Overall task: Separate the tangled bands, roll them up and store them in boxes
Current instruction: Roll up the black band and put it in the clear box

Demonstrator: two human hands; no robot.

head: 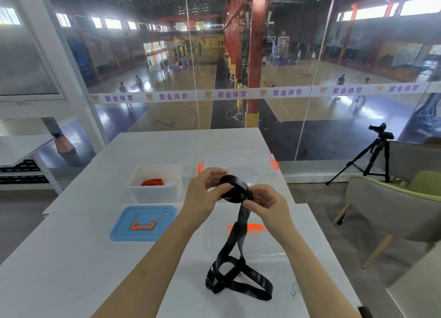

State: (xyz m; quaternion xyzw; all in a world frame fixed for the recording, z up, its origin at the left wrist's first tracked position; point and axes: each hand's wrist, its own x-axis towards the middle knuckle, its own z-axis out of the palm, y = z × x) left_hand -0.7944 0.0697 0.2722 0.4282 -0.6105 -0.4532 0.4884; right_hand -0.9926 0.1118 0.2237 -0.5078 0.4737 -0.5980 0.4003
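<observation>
A black band [236,243] is partly wound into a flat coil held above the table. My left hand [205,188] pinches the coil's left side, and my right hand [267,202] grips its right side where the loose tail drops down. The tail hangs to the table and lies there in twisted loops near the front. A rolled red band [152,182] rests inside a white box [155,193] at the left. A clear box [238,160] with orange latches stands behind my hands.
A blue lid [143,223] with an orange handle lies in front of the white box. A clear lid [262,243] with an orange handle lies under the hanging tail. To the right stand a chair [391,212] and a tripod [372,157]; a glass wall rises behind the table.
</observation>
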